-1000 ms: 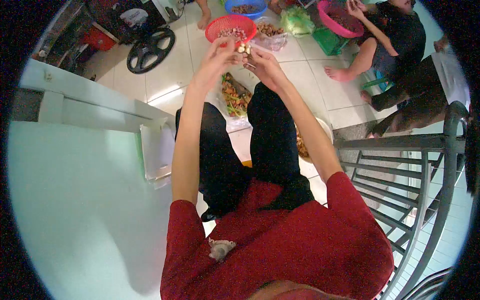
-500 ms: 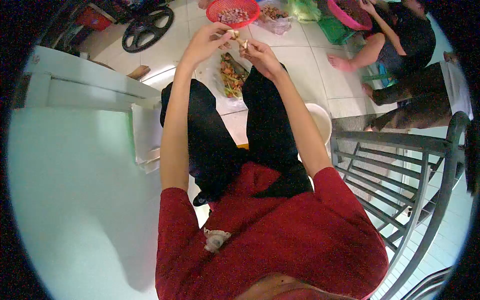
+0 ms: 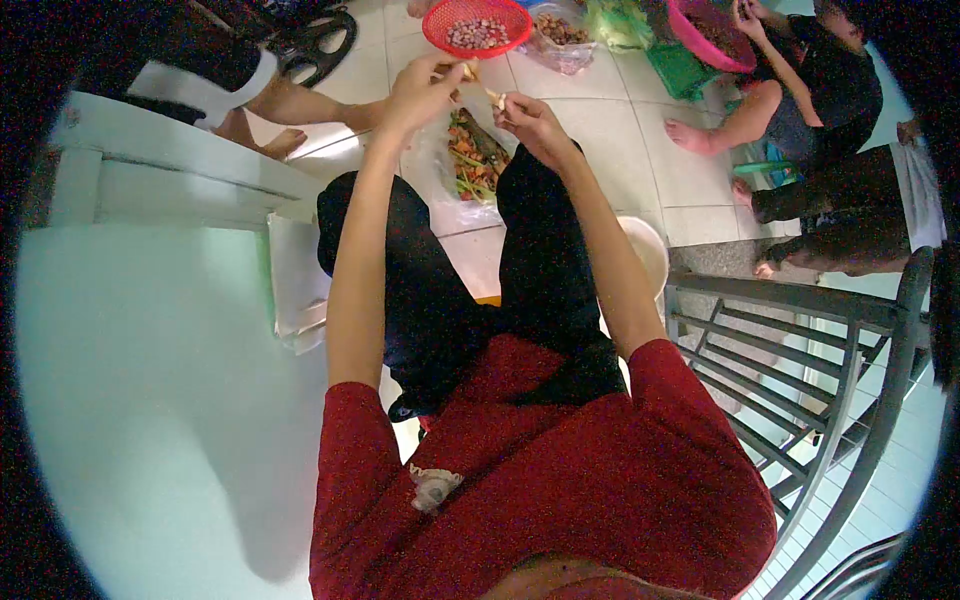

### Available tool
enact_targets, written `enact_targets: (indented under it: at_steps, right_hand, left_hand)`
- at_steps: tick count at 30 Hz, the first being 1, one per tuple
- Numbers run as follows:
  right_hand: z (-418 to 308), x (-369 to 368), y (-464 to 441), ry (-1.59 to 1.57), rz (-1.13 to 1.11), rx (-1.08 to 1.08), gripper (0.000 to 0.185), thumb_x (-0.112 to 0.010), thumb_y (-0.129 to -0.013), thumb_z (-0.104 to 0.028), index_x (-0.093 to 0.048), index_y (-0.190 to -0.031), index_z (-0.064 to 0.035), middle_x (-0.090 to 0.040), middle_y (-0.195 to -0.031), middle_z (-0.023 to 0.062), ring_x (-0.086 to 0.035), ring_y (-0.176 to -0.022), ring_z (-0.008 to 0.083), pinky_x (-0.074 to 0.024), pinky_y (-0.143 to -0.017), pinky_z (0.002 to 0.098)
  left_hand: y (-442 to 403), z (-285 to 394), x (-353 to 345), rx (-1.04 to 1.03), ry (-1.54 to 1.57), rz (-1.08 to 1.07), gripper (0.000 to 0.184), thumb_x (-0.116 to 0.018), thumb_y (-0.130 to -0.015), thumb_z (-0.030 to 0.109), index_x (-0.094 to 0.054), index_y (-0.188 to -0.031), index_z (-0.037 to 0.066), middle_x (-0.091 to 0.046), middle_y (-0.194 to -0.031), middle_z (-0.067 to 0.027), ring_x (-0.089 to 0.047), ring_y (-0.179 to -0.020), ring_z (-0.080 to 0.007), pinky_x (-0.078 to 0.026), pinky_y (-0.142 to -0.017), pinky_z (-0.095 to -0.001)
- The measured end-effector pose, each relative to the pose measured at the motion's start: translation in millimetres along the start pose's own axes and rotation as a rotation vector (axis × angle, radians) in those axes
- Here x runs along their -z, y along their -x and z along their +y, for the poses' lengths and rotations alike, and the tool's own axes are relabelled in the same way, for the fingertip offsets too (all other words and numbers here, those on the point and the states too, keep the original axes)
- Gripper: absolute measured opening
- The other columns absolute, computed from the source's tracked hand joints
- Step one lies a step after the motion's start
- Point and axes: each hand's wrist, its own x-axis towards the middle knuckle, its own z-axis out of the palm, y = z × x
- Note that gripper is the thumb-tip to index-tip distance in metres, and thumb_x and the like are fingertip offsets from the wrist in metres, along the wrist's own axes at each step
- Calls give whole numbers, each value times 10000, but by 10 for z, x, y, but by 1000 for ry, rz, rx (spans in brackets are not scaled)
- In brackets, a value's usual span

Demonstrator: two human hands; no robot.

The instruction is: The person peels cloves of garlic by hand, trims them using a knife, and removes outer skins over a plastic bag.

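Observation:
My left hand (image 3: 425, 92) pinches one end of a small pale piece of food (image 3: 483, 84) at the top middle. Facing it, my right hand (image 3: 533, 125) has its fingers closed on the piece's other end. What the piece is cannot be made out. Just beyond both hands lies a red basket (image 3: 434, 36) with small pinkish pieces in it. Below the hands, a clear plastic bag (image 3: 437, 180) on the floor holds orange and green scraps.
A bag of brown pieces (image 3: 563, 33), leafy greens (image 3: 617, 22) and a pink basket (image 3: 728, 60) stand beyond. A co-worker (image 3: 830, 80) sits at the right. Another person's leg (image 3: 320, 103) reaches in from the left. A white bucket (image 3: 650, 250) stands by my right knee, near a metal railing (image 3: 790, 293).
Another person's legs have come into view at the upper left. My hands have drawn slightly apart, with the pale piece stretched between them.

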Motion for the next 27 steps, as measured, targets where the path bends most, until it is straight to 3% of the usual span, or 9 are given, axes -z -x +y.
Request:
enact_targets:
  at_steps: [5, 8, 10, 13, 15, 19, 22, 24, 27]
  right_hand:
    - [-22, -98, -56, -15, 35, -36, 283, -605, -1002, -241, -613, -1180, -21, -626, -1021, 22, -579, -944, 119, -457, -904, 304]
    - [36, -204, -176, -21, 281, -75, 301, -641, -981, -228, -622, -1189, -11, -670, -1038, 36, -619, -945, 115, -486, -858, 293]
    - [191, -108, -312, 327, 246, -82, 301, -665, -963, -195, -640, -1181, 12, -708, -1050, 84, -674, -918, 131, -526, -806, 281]
    - [351, 7, -421, 518, 266, -53, 296, -663, -960, -168, -648, -1170, 40, -721, -1043, 139, -710, -895, 174, -568, -796, 283]
    - [475, 97, -489, 530, 292, -64, 306, -661, -961, -166, -643, -1177, 50, -720, -1039, 154, -714, -894, 185, -579, -805, 291]
    - [596, 223, -558, 627, 298, -46, 328, -637, -979, -182, -630, -1202, 58, -718, -1034, 174, -718, -917, 214, -599, -835, 313]
    - [507, 136, -522, 565, 296, 24, 323, -609, -1001, -202, -631, -1221, 33, -719, -1036, 140, -710, -859, 184, -591, -796, 314]
    - [281, -114, -344, 485, 263, 65, 294, -628, -985, -209, -666, -1192, -5, -727, -976, 99, -677, -807, 152, -562, -781, 304]
    - [76, -361, -160, 385, 190, 145, 267, -656, -966, -208, -696, -1176, -47, -727, -910, 45, -643, -768, 112, -525, -779, 283]
  left_hand:
    - [-23, -82, 68, 67, 182, 136, 303, -602, -993, 225, -638, -1179, -11, -721, -984, -86, -665, -746, -150, -538, -699, -290]
    - [16, -85, 151, 25, 249, 97, 300, -602, -996, 223, -630, -1179, -13, -710, -973, -68, -651, -764, -137, -515, -697, -267]
    - [46, -66, 170, 15, 262, 40, 291, -605, -995, 217, -634, -1174, -10, -705, -966, -61, -644, -769, -131, -503, -695, -256]
    - [86, -8, 180, -4, 289, 33, 297, -646, -983, 301, -662, -1158, 63, -668, -959, -33, -613, -702, -81, -498, -632, -228]
    - [100, 4, 209, 77, 274, 44, 292, -636, -983, 224, -649, -1187, 16, -704, -941, -56, -637, -758, -120, -502, -675, -260]
    - [76, 23, 240, 40, 182, 21, 290, -645, -979, 236, -665, -1189, 37, -700, -924, -51, -637, -743, -117, -509, -656, -269]
    - [73, -43, 239, 55, 88, 89, 272, -659, -967, 220, -678, -1170, 42, -698, -919, -53, -635, -725, -121, -518, -647, -282]
    - [-25, -311, 245, -73, 130, -1, 257, -656, -975, 259, -677, -1128, 55, -682, -894, -22, -621, -725, -71, -508, -642, -224]
    - [-37, -389, 215, -102, 5, -51, 231, -665, -964, 236, -672, -1102, 51, -694, -891, -58, -630, -686, -102, -522, -641, -260]
